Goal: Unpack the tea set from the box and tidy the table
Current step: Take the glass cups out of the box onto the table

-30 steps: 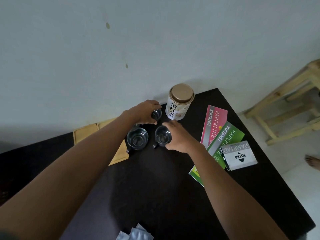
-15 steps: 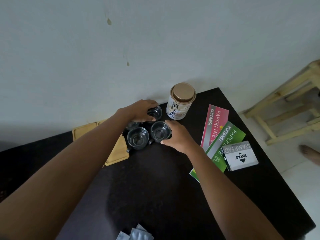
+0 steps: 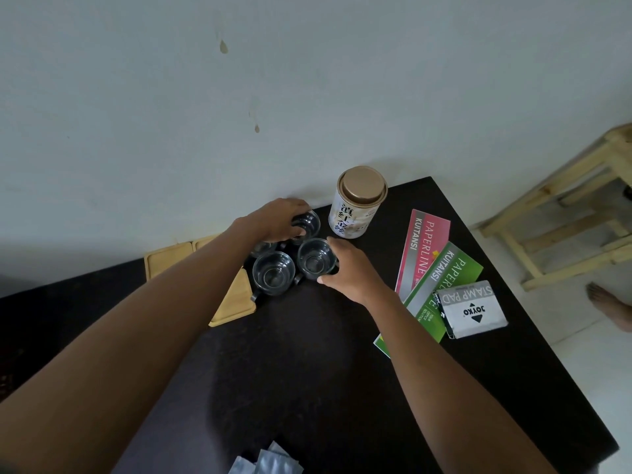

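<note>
1. Hands both on cups: my left hand (image 3: 273, 220) grips the far glass cup (image 3: 307, 223); my right hand (image 3: 349, 268) pinches the near-right cup (image 3: 314, 258), likely to cluster them beside the tea tin (image 3: 357, 205).
2. A third cup (image 3: 273, 273) stands free on the worktop (image 3: 307, 371), touching the wooden coasters (image 3: 236, 299).
3. A fourth cup under my left wrist is mostly hidden; no box is in view.
</note>
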